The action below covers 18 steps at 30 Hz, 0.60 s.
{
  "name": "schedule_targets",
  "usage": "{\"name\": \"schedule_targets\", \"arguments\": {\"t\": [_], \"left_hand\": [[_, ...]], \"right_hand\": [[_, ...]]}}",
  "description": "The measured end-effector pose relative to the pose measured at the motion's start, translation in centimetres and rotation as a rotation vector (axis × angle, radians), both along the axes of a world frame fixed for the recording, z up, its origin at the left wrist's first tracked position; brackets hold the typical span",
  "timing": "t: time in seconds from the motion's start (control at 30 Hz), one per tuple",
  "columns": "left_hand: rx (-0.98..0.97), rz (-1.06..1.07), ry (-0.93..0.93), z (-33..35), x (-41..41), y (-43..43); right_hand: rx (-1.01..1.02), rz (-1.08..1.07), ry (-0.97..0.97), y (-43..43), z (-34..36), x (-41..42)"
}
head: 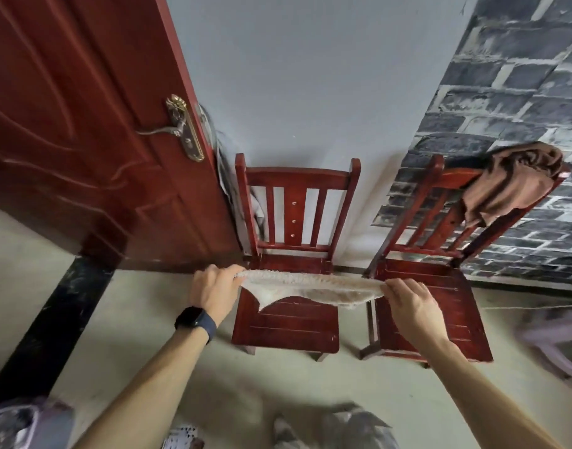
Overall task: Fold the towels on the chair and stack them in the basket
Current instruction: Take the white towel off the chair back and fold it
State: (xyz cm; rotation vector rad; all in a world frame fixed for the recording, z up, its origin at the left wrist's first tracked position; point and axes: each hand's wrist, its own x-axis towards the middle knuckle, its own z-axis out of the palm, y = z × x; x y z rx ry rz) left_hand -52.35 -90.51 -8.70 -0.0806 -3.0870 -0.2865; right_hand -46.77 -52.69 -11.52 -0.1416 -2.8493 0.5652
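Note:
A cream fluffy towel (310,288) is stretched flat in the air above the seat of the left red wooden chair (286,322). My left hand (215,291) grips its left end and my right hand (408,301) pinches its right end. A brown towel (508,183) hangs bunched over the backrest of the right red chair (440,293). A pale purple basket (557,348) shows blurred at the right edge.
A red door (83,140) with a brass handle stands open on the left. A grey wall lies behind the chairs, a brick-pattern wall to the right. Blurred cloth lies at the bottom edge and the bottom left corner.

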Motion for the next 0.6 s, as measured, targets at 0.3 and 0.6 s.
{"name": "schedule_targets", "arguments": {"t": [0.3,0.6], "left_hand": [[-0.091,-0.064,-0.398,-7.2,3.5,-2.8],[0.468,0.469,-0.596,-14.9,-7.6,0.5]], "right_hand": [[-0.091,-0.027,-0.509,-2.3,-4.9,3.5],[-0.559,-0.256,-0.718,-2.7,-14.6,-9.0]]}}
